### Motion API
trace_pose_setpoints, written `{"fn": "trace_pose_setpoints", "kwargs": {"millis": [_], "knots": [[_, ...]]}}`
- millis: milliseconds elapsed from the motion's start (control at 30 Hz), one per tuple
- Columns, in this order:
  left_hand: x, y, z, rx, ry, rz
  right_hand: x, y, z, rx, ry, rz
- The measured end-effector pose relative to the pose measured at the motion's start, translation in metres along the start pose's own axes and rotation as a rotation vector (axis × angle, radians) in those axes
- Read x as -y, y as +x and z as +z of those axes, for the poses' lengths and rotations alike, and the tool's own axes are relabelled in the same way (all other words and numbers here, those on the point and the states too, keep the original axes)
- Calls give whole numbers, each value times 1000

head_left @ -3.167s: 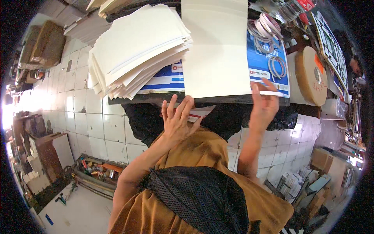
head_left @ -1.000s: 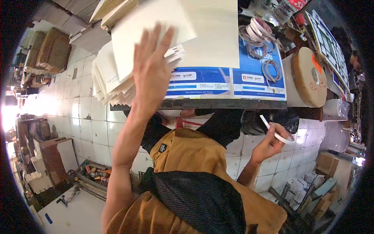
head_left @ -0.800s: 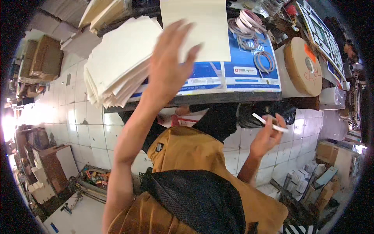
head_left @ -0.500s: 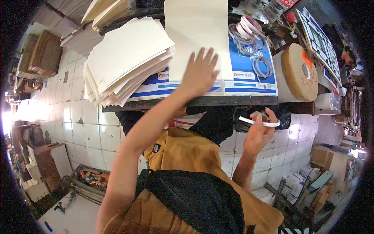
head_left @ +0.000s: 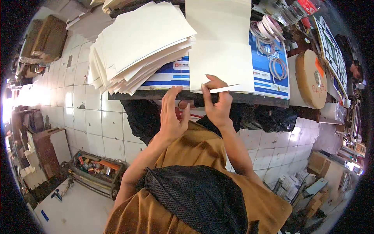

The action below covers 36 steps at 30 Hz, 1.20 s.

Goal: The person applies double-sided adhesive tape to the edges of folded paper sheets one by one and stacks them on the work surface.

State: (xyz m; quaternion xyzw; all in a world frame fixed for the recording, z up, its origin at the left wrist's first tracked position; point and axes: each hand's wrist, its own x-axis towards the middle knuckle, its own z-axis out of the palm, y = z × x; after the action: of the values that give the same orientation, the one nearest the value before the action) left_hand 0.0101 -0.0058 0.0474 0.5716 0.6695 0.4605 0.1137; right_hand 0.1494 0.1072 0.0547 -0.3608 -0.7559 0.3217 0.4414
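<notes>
A pale cream sheet of paper (head_left: 220, 64) lies at the middle of the table, with another sheet (head_left: 218, 19) reaching to the far edge beyond it. Over the near edge of the paper, my right hand (head_left: 219, 104) grips a narrow white tape roll (head_left: 220, 90), seen nearly edge-on; its fingertips are close to the paper's near left corner. My left hand (head_left: 171, 119) is at the table's front edge, left of that corner, fingers stretched out and nothing in it. To the left rises a fanned stack of cream sheets (head_left: 142, 35).
Several thin tape rings (head_left: 269, 29) lie on a blue printed sheet (head_left: 269, 84) to the right. Past them are a large tan roll (head_left: 306, 80) and a clear bottle (head_left: 296, 11). A black plastic bag (head_left: 272, 117) hangs below the table edge. A parts crate (head_left: 93, 167) stands lower left.
My left hand has drawn back from the paper to the table's front edge. My right hand has brought the tape roll left and up to the paper's near edge.
</notes>
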Motion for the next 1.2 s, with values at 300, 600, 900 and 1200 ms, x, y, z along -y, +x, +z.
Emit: {"fn": "trace_pose_setpoints", "kwargs": {"millis": [300,600,900,1200], "knots": [[12,-5,13,8,44,115,-1,-1,7,-32,-197,-47],[16,-10,24,157,292,119,2,1,-3,-4,-258,-8],[11,-7,27,119,331,135,-33,5,-115,-414,28,288],[14,-7,30,101,405,198,-70,-7,-117,-222,-597,14]]}}
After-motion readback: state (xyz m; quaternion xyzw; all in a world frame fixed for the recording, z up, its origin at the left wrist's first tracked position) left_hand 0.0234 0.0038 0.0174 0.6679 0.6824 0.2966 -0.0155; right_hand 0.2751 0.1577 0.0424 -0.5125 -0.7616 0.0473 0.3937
